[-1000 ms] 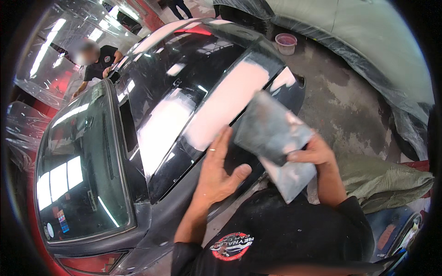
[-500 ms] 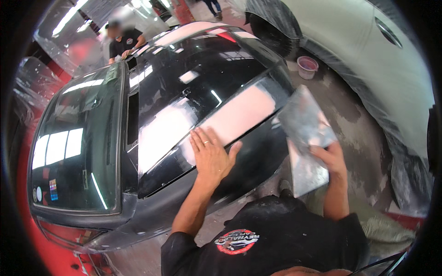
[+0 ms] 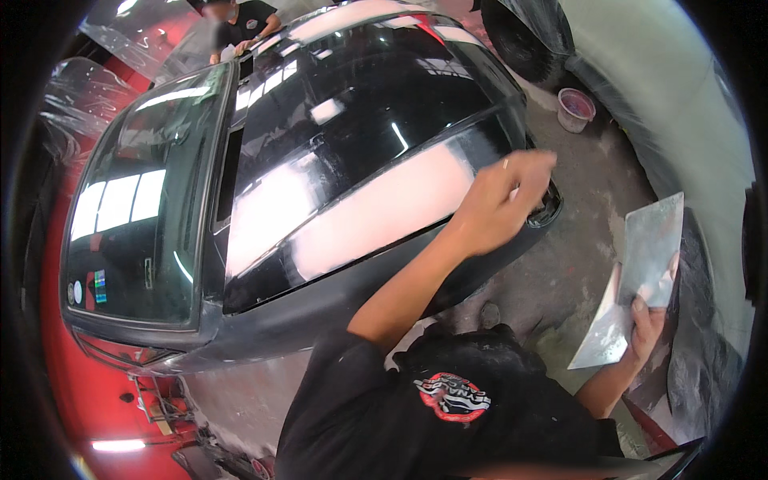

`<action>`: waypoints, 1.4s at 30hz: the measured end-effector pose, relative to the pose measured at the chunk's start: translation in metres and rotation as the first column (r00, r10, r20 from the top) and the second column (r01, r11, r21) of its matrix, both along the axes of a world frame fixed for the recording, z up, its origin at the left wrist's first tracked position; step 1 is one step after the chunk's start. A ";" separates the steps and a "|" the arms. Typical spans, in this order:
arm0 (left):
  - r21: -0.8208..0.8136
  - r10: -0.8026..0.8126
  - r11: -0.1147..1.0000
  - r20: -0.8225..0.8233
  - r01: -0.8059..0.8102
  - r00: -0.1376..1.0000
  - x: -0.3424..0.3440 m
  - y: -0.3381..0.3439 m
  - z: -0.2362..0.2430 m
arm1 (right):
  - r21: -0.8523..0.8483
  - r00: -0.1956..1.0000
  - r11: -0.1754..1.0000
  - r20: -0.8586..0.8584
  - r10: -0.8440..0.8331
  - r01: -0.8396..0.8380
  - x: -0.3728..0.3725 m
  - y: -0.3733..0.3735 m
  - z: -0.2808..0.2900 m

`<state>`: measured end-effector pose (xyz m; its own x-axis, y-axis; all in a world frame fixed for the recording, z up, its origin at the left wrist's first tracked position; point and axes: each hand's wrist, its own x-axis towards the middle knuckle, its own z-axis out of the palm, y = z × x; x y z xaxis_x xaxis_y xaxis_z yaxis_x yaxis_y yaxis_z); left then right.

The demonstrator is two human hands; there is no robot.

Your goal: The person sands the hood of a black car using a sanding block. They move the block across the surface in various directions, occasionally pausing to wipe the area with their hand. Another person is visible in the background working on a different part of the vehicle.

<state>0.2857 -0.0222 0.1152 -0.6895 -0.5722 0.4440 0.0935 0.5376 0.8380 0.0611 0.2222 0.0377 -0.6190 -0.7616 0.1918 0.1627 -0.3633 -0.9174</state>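
Note:
A black car hood (image 3: 376,100) bears pale pink filler patches (image 3: 384,212) along its near side and toward the windshield. My left hand (image 3: 504,200) is raised over the hood's near front corner, its fingers curled together. A small pale spot shows between them, too blurred to name. Off to the right, away from the car, my right hand (image 3: 646,324) grips a thin, shiny metal sheet (image 3: 646,248). The thumb lies across the sheet's face, and the other fingers are mostly behind it.
The car's windshield (image 3: 144,216) lies to the left. Another person (image 3: 244,28) leans at the hood's far side. A pinkish bucket (image 3: 574,110) stands on the floor beside a plastic-draped, pale vehicle (image 3: 688,104) at the right.
My left hand has lifted off the filler patch and moved right toward the hood's front corner, its fingers curling. My right hand has carried the metal sheet farther right, away from the car.

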 end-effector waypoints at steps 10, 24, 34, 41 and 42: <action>0.423 0.610 0.749 -0.139 -0.510 0.780 0.117 0.085 -0.024 | 0.311 0.407 0.493 -0.302 0.862 -0.813 0.111 -0.156 0.027; 0.746 0.807 0.578 -0.462 -0.329 0.368 0.211 0.093 -0.044 | 0.086 0.839 0.920 -0.383 0.386 -0.383 0.170 -0.199 0.098; 0.139 0.814 0.581 -0.116 -0.802 0.570 0.205 0.106 -0.001 | 0.064 -0.168 0.782 -0.984 -0.052 -0.619 0.212 -0.184 0.100; 0.109 0.904 0.364 -0.279 -0.925 0.323 0.211 0.104 -0.019 | 0.320 -0.229 0.703 -0.947 0.224 -0.635 0.213 -0.170 0.121; -0.047 0.951 0.176 -0.251 -0.983 0.183 0.221 0.102 -0.019 | 0.372 -0.293 0.697 -0.926 0.237 -0.613 0.210 -0.169 0.129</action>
